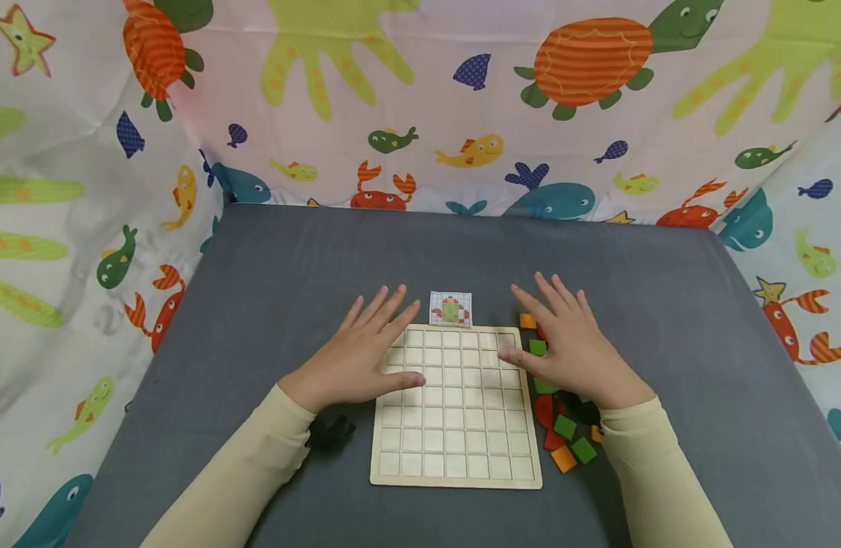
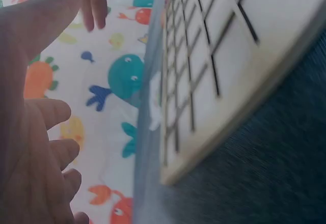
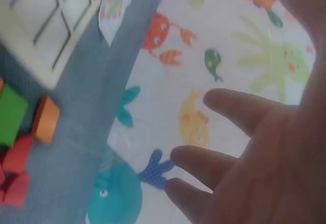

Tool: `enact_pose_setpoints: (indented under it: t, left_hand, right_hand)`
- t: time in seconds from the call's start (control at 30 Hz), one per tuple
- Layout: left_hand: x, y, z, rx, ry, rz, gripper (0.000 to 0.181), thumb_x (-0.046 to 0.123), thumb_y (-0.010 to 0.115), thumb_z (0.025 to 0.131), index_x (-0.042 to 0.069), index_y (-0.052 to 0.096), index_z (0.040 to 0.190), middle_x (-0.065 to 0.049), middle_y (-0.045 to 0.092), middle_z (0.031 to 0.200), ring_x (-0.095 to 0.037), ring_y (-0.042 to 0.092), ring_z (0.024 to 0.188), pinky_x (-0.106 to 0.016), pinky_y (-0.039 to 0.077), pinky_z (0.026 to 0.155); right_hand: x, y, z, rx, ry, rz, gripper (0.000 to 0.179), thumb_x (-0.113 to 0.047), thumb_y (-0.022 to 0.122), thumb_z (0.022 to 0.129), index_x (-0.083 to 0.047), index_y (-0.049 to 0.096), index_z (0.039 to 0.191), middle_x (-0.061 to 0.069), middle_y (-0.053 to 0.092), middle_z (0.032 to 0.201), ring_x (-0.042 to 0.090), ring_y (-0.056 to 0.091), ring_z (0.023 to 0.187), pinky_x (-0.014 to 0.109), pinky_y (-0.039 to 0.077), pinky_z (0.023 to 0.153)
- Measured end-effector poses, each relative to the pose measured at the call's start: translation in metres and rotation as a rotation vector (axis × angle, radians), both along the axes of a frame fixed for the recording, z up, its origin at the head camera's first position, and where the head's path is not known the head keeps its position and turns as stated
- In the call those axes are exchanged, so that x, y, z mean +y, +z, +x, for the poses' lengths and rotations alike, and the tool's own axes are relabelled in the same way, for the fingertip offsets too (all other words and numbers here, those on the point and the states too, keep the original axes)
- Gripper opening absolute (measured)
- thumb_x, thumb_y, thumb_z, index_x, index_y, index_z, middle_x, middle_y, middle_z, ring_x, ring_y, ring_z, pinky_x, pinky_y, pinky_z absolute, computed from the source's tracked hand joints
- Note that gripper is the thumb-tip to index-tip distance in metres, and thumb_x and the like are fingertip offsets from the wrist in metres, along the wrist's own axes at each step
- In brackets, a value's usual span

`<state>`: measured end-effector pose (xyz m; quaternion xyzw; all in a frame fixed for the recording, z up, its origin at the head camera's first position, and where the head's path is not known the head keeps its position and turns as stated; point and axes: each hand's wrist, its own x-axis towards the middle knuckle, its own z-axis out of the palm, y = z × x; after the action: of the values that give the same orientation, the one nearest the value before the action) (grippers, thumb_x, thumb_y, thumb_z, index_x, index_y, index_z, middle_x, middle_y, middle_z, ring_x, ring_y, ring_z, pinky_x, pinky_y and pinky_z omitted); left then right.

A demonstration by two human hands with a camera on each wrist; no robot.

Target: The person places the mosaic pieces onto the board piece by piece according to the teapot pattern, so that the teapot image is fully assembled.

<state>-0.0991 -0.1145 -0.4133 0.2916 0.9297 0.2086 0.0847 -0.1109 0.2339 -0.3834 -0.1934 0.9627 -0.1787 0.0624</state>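
A pale wooden grid board (image 1: pixel 461 482) lies flat on the grey table, its square cells holding no pieces. My left hand (image 1: pixel 365 354) is spread over the board's upper left side, fingers apart and nothing in them. Over the upper right side hovers my right hand (image 1: pixel 574 342), also spread and holding nothing. A small card (image 1: pixel 450 309) with a coloured grid picture lies at the board's far edge. Beside the board's right edge, partly hidden under my right hand and forearm, are loose blocks: green squares (image 1: pixel 565 426), orange pieces (image 1: pixel 564 459) and red pieces (image 1: pixel 543 409).
A black object (image 1: pixel 331 432) sits by my left wrist, left of the board. The grey table (image 1: pixel 310 259) stretches to a curtain (image 1: pixel 420 91) printed with sea animals, which stands along the back and both sides.
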Motion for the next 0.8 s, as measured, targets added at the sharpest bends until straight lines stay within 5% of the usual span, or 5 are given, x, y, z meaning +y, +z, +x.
enact_pose_setpoints:
  t: [0.2,0.33,0.6,0.8]
  left_hand:
    - [-0.006,-0.026,-0.014,-0.034,-0.045,0.137,0.094,0.066,0.061,0.099,0.016,0.024,0.169,-0.006,0.012,0.177,-0.030,0.005,0.164,-0.055,0.001,0.134]
    - [-0.009,-0.035,-0.023,-0.065,-0.066,0.235,0.085,0.056,0.064,0.102,0.011,0.032,0.167,-0.009,0.021,0.175,-0.032,0.011,0.163,-0.055,0.004,0.134]
    - [-0.021,-0.047,-0.031,-0.146,-0.009,0.218,0.082,0.051,0.065,0.103,0.008,0.034,0.165,-0.008,0.023,0.174,-0.027,0.013,0.163,-0.050,0.007,0.135]
    - [-0.025,-0.056,-0.034,-0.202,0.007,0.207,0.083,0.053,0.064,0.103,0.010,0.032,0.166,-0.003,0.022,0.175,-0.021,0.013,0.163,-0.044,0.005,0.135]
  right_hand:
    - [0.026,-0.002,-0.008,-0.090,-0.107,-0.032,0.091,-0.057,0.074,0.095,-0.007,0.040,0.163,0.028,0.024,0.169,0.053,0.017,0.156,0.081,0.024,0.117]
    - [0.045,-0.008,-0.014,-0.125,-0.182,-0.050,0.087,-0.052,0.074,0.097,-0.001,0.042,0.160,0.031,0.029,0.165,0.056,0.026,0.150,0.081,0.030,0.114]
    - [0.067,-0.025,-0.031,-0.129,-0.217,-0.019,0.064,-0.035,0.074,0.100,0.006,0.055,0.146,0.034,0.048,0.148,0.055,0.044,0.136,0.077,0.040,0.111]
    - [0.081,-0.032,-0.035,-0.139,-0.197,0.006,0.044,-0.022,0.078,0.097,0.008,0.069,0.128,0.032,0.063,0.123,0.047,0.060,0.109,0.068,0.054,0.095]
